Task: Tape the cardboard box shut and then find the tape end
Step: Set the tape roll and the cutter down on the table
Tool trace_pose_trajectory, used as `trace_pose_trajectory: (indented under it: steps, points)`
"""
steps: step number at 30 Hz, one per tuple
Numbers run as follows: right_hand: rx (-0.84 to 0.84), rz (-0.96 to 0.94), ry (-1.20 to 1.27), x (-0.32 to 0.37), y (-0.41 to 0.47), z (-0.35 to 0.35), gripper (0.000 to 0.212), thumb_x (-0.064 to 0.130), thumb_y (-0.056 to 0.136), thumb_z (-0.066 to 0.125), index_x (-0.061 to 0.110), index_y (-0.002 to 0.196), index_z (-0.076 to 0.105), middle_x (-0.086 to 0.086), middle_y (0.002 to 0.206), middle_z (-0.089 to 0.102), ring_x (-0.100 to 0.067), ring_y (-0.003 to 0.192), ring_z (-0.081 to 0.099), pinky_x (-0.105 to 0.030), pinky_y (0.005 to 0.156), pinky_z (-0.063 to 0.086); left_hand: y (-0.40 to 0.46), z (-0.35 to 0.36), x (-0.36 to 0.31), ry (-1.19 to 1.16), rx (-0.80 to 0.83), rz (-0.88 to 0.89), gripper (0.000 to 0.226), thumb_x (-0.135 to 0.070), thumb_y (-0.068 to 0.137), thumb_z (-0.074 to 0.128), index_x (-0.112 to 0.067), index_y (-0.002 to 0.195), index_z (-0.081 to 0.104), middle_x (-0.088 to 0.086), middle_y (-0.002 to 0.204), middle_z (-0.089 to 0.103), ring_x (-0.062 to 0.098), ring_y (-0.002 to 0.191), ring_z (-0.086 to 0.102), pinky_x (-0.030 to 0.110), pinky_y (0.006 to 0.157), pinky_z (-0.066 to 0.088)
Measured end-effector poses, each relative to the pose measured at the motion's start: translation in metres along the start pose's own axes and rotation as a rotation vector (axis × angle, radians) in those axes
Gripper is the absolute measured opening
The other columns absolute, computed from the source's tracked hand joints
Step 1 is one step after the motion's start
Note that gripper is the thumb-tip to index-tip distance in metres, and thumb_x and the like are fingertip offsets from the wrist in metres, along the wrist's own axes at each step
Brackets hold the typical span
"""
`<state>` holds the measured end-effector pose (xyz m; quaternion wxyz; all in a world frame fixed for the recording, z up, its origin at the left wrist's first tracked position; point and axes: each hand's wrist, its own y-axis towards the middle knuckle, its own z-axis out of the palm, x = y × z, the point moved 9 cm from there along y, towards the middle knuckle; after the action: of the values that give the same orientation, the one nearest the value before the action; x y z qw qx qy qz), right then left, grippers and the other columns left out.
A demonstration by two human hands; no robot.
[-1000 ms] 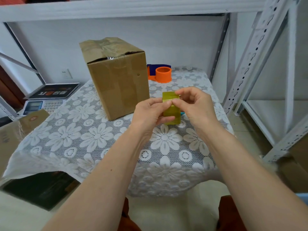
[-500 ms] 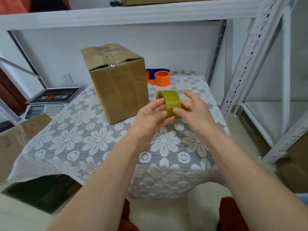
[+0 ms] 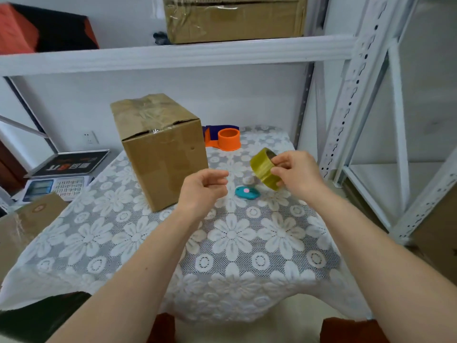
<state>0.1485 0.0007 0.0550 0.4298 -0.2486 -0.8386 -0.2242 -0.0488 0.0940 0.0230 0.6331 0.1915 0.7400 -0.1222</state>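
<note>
counter [image 3: 247,246] with lace cloth | cardboard box [image 3: 162,151] at the back left, top looks taped already | tape roll [image 3: 264,168] up in the air, right of the box, tilted with its core facing up-right | right hand [image 3: 295,173] pinches its rim | left hand [image 3: 204,188] just beside, loosely curled, holds nothing, so it's nearest to pick at the end
</note>
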Motion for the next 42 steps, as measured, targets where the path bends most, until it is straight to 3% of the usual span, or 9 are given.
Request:
trace_pose_trajectory:
  steps: [8, 11, 14, 21, 26, 29, 33, 38, 42]
  points:
    - [-0.107, -0.115, -0.398, -0.011, 0.090, 0.020, 0.034, 0.001, 0.090, 0.053, 0.015, 0.118, 0.066, -0.013, 0.114, 0.067, -0.032, 0.105, 0.060, -0.044, 0.090, 0.050, 0.054, 0.031, 0.001, 0.160, 0.048, 0.003, 0.028, 0.002, 0.093, 0.054, -0.020, 0.104, 0.066, -0.001, 0.099, 0.067, 0.012, 0.096, 0.063, 0.016, 0.078, 0.051]
    - [-0.089, -0.129, -0.497, -0.020, 0.123, 0.031, 0.035, -0.007, 0.084, 0.050, 0.007, 0.113, 0.066, -0.019, 0.111, 0.066, -0.037, 0.101, 0.059, -0.045, 0.085, 0.050, 0.076, 0.040, 0.009, 0.227, 0.060, 0.007, 0.034, -0.001, 0.097, 0.046, -0.019, 0.123, 0.058, -0.002, 0.111, 0.064, 0.009, 0.103, 0.059, 0.011, 0.074, 0.045]
    - [-0.052, -0.128, -0.531, -0.029, 0.152, 0.041, 0.038, -0.010, 0.082, 0.047, 0.005, 0.113, 0.064, -0.021, 0.111, 0.065, -0.038, 0.100, 0.059, -0.040, 0.079, 0.049, 0.094, 0.046, 0.019, 0.239, 0.070, -0.017, 0.039, -0.002, 0.099, 0.042, -0.019, 0.133, 0.050, -0.003, 0.120, 0.059, 0.009, 0.111, 0.053, 0.017, 0.087, 0.042]
    - [-0.037, -0.177, -0.604, -0.036, 0.181, 0.057, 0.035, -0.015, 0.082, 0.048, 0.001, 0.109, 0.064, -0.019, 0.107, 0.065, -0.034, 0.097, 0.059, -0.040, 0.078, 0.048, 0.103, 0.053, 0.043, 0.286, 0.111, -0.071, 0.041, -0.006, 0.099, 0.042, -0.018, 0.138, 0.044, -0.002, 0.133, 0.054, 0.010, 0.123, 0.048, 0.020, 0.099, 0.036]
    - [-0.008, -0.306, -0.660, -0.014, 0.157, 0.059, 0.031, -0.003, 0.086, 0.058, 0.006, 0.115, 0.062, -0.015, 0.119, 0.060, -0.032, 0.108, 0.055, -0.035, 0.081, 0.043, 0.096, 0.049, 0.045, 0.273, 0.077, -0.057, 0.039, -0.003, 0.100, 0.039, -0.015, 0.137, 0.046, -0.003, 0.132, 0.056, 0.006, 0.116, 0.050, 0.010, 0.088, 0.037]
    - [0.234, -0.283, -0.568, -0.003, 0.126, 0.078, 0.024, 0.008, 0.089, 0.061, 0.011, 0.112, 0.066, -0.007, 0.115, 0.065, -0.020, 0.098, 0.060, -0.029, 0.081, 0.048, 0.094, 0.047, 0.047, 0.259, 0.046, -0.071, 0.039, -0.001, 0.100, 0.038, -0.016, 0.135, 0.048, -0.003, 0.129, 0.058, 0.016, 0.118, 0.054, 0.025, 0.096, 0.046]
    - [0.670, -0.250, -0.543, 0.004, 0.073, 0.112, 0.019, 0.020, 0.080, 0.074, 0.014, 0.098, 0.072, 0.000, 0.101, 0.070, -0.013, 0.089, 0.061, -0.025, 0.076, 0.049, 0.090, 0.045, 0.047, 0.283, 0.037, -0.091, 0.041, 0.002, 0.098, 0.036, -0.015, 0.134, 0.049, 0.000, 0.130, 0.058, 0.015, 0.121, 0.052, 0.027, 0.100, 0.042]
    - [0.745, -0.234, -0.679, 0.002, 0.042, 0.120, 0.052, 0.038, 0.069, 0.082, 0.015, 0.111, 0.060, 0.004, 0.097, 0.054, -0.016, 0.091, 0.054, -0.028, 0.075, 0.046, 0.086, 0.043, 0.044, 0.288, 0.050, -0.116, 0.046, 0.006, 0.096, 0.033, -0.013, 0.135, 0.047, 0.004, 0.134, 0.056, 0.019, 0.126, 0.049, 0.027, 0.099, 0.039]
    - [0.764, -0.242, -0.686, 0.000, 0.034, 0.121, 0.043, 0.031, 0.073, 0.080, 0.015, 0.109, 0.061, 0.004, 0.096, 0.053, -0.017, 0.090, 0.053, -0.027, 0.075, 0.047, 0.080, 0.040, 0.043, 0.293, 0.045, -0.091, 0.044, 0.006, 0.096, 0.035, -0.011, 0.134, 0.048, 0.005, 0.132, 0.057, 0.016, 0.121, 0.051, 0.025, 0.096, 0.040]
